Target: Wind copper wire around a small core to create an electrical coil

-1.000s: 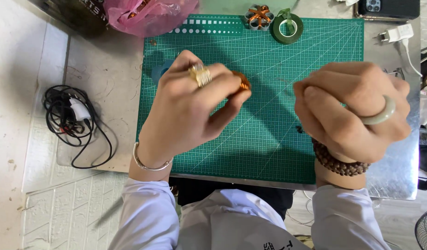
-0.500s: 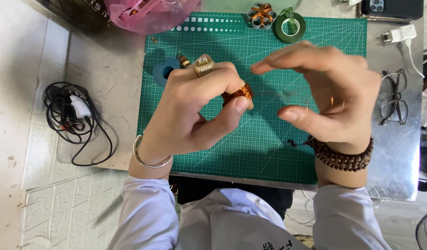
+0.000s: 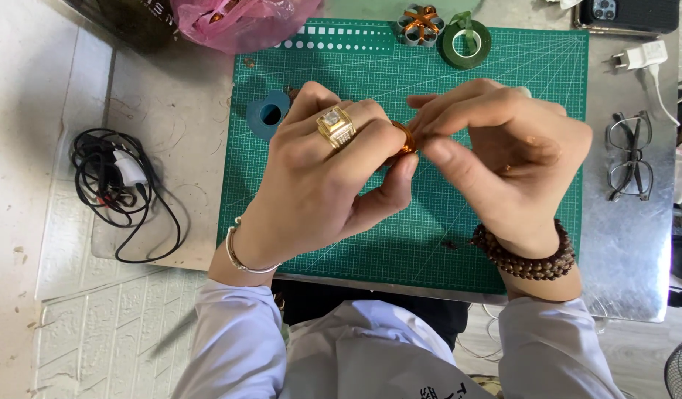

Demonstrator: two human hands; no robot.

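Head view: left hand (image 3: 322, 188) is pinching a small orange coil of wire (image 3: 404, 137) between thumb and fingers, grip narrow around it, above the middle of the green cutting mat (image 3: 319, 74). Right hand (image 3: 507, 159) is meeting it, fingertips closing on the same coil. Green tape roll (image 3: 465, 44) is lying at the mat's far edge; glasses (image 3: 631, 155) are resting on the desk (image 3: 171, 125).

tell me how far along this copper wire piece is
Done: one orange wire flower lies at the green cutting mat's top edge beside a roll of green tape. In hand: left hand and right hand pinch a small orange coil. Left: that coil isn't yet flower-shaped.
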